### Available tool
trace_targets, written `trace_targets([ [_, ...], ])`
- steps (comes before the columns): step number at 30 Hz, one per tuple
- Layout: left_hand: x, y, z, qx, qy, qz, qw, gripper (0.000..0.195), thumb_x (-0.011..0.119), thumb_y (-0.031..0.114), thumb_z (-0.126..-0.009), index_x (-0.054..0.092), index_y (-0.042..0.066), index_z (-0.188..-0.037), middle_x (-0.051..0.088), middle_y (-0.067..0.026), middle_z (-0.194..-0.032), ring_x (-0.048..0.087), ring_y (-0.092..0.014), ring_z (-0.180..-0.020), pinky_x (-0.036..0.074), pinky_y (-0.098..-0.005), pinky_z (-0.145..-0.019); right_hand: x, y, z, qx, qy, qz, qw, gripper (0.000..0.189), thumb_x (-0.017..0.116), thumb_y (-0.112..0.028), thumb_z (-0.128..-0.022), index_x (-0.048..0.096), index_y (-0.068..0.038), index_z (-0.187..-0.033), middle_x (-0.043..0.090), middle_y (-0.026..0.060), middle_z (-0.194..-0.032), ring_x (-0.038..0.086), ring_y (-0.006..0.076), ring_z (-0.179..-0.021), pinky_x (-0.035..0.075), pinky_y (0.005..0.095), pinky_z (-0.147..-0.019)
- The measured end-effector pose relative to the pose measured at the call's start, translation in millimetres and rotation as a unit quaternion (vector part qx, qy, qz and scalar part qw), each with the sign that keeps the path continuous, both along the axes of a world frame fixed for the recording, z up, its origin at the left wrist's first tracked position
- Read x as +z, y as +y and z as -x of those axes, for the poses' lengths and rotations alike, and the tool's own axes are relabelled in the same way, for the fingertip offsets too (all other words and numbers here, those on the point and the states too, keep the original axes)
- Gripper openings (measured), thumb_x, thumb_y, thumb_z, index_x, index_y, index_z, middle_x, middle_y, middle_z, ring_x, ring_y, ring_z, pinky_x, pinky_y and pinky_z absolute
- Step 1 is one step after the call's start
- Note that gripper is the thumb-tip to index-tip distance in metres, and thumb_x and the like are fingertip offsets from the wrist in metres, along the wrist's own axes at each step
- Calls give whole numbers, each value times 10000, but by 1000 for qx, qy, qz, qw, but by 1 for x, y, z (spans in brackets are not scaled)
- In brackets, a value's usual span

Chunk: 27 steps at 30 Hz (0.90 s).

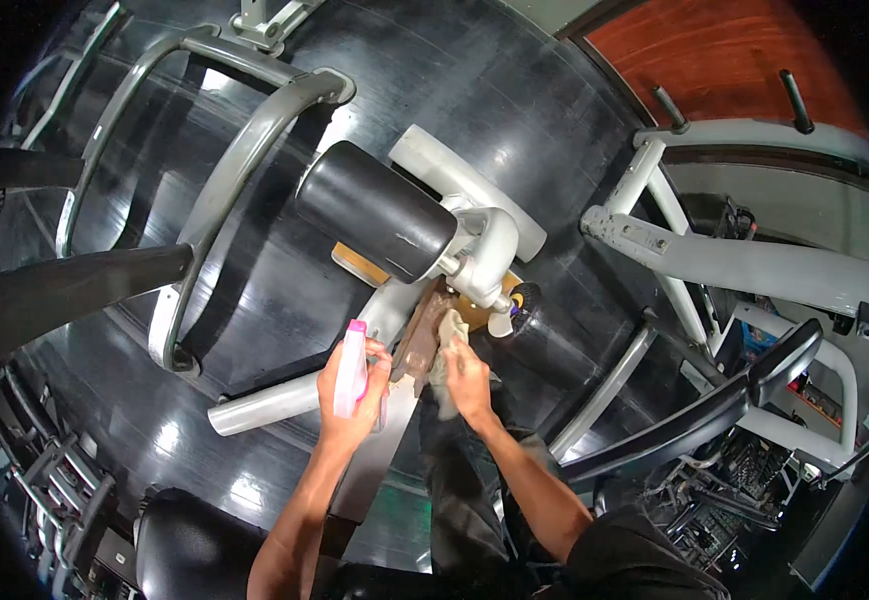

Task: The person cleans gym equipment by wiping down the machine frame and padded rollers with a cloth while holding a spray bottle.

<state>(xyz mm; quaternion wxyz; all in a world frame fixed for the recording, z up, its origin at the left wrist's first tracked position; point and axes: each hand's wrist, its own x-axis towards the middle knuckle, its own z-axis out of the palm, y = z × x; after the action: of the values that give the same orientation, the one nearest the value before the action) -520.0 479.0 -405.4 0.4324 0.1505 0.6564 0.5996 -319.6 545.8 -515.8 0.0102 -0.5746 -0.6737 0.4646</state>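
My left hand (354,390) grips a spray bottle with a pink and white trigger head (352,364); most of its body is hidden by my fingers. In my right hand (467,377) is a pale cleaning cloth (451,334), bunched up and hanging below the fingers. The cloth lies against or just beside a worn brown section (424,334) of a gym machine's frame; contact is hard to tell. Beyond both hands sits the machine's black padded roller (378,210), joined to a light grey curved metal arm (496,244).
A grey tubular frame (243,172) stands on the left. On the right are a white machine frame (742,259) and a black padded bench (674,427). A black seat pad (194,544) is at the lower left, and a light grey floor tube (472,195) lies behind the roller.
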Motion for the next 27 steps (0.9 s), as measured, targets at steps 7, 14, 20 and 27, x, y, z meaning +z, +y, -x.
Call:
trace_targets([
  [7, 1, -3, 3, -19, 17, 4, 1000, 150, 661, -2, -928, 590, -5, -1060, 644, -66, -895, 563, -71, -594, 467, -235, -546, -1, 0, 30, -407, 238, 272, 839, 463, 526, -212, -1053, 463, 21, -1449, 570, 60, -1381, 517, 148, -1223, 383, 307, -1059],
  [14, 0, -7, 4, -19, 19, 17, 999, 151, 665, 8, -932, 591, -5, -1063, 643, -65, -892, 568, -78, -596, 476, -238, -552, 17, 9, 46, -168, 89, -47, 981, 377, 526, -181, -1019, 585, 35, -1322, 635, 209, -1287, 611, 312, -1209, 441, 361, -1035],
  [20, -6, -7, -1, -10, 11, 2, 1000, 165, 665, 7, -931, 593, -3, -1078, 644, -64, -900, 577, -76, -613, 480, -234, -558, 3, 49, 51, -390, 338, 423, 745, 356, 485, -275, -1055, 587, -17, -1278, 655, 95, -1262, 640, 257, -1144, 504, 405, -1002],
  [27, -8, -9, 1, -19, 8, 16, 1000, 171, 659, -18, -927, 592, -2, -1084, 641, -59, -930, 573, -71, -617, 482, -232, -563, 24, 74, 60, -426, 384, 505, 645, 412, 322, -294, -1081, 581, -33, -1269, 653, 112, -1253, 639, 264, -1134, 490, 437, -1044],
])
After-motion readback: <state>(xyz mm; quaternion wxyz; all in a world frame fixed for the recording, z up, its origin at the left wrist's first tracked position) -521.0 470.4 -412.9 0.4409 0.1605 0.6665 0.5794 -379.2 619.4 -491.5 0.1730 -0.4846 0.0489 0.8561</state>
